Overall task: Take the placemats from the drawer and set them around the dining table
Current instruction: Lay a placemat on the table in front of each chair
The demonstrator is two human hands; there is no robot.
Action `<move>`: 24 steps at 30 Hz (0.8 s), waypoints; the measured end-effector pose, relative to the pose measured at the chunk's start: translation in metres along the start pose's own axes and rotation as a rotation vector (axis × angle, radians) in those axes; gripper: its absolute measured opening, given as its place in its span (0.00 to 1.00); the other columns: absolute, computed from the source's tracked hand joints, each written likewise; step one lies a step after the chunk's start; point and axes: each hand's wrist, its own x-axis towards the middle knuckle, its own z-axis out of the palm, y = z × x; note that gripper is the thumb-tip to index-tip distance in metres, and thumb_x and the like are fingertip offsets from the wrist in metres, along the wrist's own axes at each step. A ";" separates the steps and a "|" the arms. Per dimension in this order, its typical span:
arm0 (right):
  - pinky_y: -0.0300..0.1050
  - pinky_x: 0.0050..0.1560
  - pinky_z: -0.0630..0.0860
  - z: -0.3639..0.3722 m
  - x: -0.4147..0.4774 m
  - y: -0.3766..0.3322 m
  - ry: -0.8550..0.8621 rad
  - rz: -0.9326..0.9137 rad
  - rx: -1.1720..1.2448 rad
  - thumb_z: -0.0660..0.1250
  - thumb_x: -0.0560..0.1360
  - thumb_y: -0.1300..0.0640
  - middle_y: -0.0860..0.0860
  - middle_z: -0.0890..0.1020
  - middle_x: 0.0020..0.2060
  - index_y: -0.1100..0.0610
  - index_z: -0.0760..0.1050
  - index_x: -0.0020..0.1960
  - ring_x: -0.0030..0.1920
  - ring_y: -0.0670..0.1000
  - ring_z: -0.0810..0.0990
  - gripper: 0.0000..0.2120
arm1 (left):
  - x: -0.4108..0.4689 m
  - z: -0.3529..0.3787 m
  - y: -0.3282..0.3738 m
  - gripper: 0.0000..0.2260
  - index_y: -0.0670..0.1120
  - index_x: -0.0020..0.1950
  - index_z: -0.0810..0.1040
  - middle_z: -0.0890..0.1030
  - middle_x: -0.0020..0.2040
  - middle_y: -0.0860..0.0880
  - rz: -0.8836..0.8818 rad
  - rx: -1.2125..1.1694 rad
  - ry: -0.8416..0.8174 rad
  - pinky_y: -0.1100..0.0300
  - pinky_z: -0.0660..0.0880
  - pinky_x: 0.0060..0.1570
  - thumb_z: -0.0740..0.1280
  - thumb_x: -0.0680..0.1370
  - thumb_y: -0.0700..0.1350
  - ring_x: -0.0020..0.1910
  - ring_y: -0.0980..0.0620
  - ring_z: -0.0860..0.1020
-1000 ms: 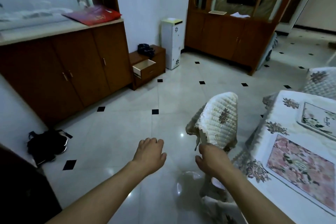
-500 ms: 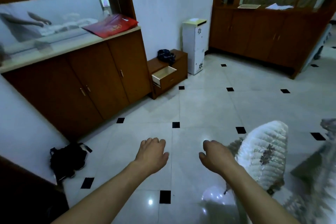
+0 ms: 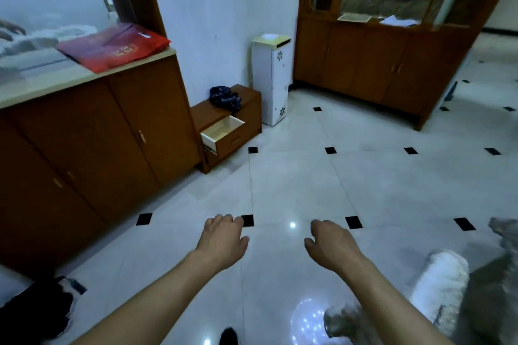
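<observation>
The small wooden cabinet's top drawer (image 3: 221,131) stands pulled out against the far wall; from here its pale inside shows nothing in it. Both my hands hang over the white tiled floor. My left hand (image 3: 222,241) holds nothing, its fingers loosely curled. My right hand (image 3: 330,246) is also free of any object, fingers loosely curled. A chair with a white quilted cover (image 3: 440,288) sits blurred at the lower right. No placemat and no table top are in view.
A long wooden sideboard (image 3: 84,154) with a red bag (image 3: 115,46) on top runs along the left. A white floor unit (image 3: 270,81) stands beside the drawer cabinet, a dark cloth (image 3: 225,95) on it. A tall wooden cabinet (image 3: 378,64) fills the back right. Black bag (image 3: 36,314) at lower left.
The view has swung left, away from the dining table with its mats. My right hand has let go of the quilted chair cover. The drawer cabinet now looks closer.
</observation>
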 end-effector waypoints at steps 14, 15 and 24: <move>0.45 0.41 0.66 -0.061 0.118 0.126 0.083 0.575 0.049 0.58 0.77 0.48 0.51 0.74 0.42 0.54 0.67 0.46 0.44 0.54 0.76 0.09 | 0.298 -0.040 0.099 0.16 0.46 0.56 0.74 0.79 0.52 0.46 0.571 0.046 -0.014 0.51 0.69 0.55 0.59 0.78 0.56 0.53 0.44 0.75; 0.45 0.41 0.66 -0.063 0.122 0.140 0.088 0.609 0.056 0.59 0.77 0.48 0.51 0.73 0.41 0.55 0.67 0.45 0.43 0.54 0.75 0.09 | 0.312 -0.039 0.115 0.16 0.46 0.56 0.74 0.79 0.52 0.46 0.597 0.049 -0.021 0.51 0.69 0.55 0.58 0.78 0.57 0.53 0.44 0.74; 0.46 0.42 0.68 -0.096 0.200 0.312 0.126 0.765 0.157 0.59 0.76 0.49 0.53 0.77 0.45 0.54 0.69 0.46 0.46 0.56 0.77 0.08 | 0.445 -0.040 0.300 0.16 0.46 0.57 0.74 0.79 0.54 0.45 0.786 0.103 -0.050 0.51 0.68 0.56 0.58 0.78 0.56 0.55 0.44 0.73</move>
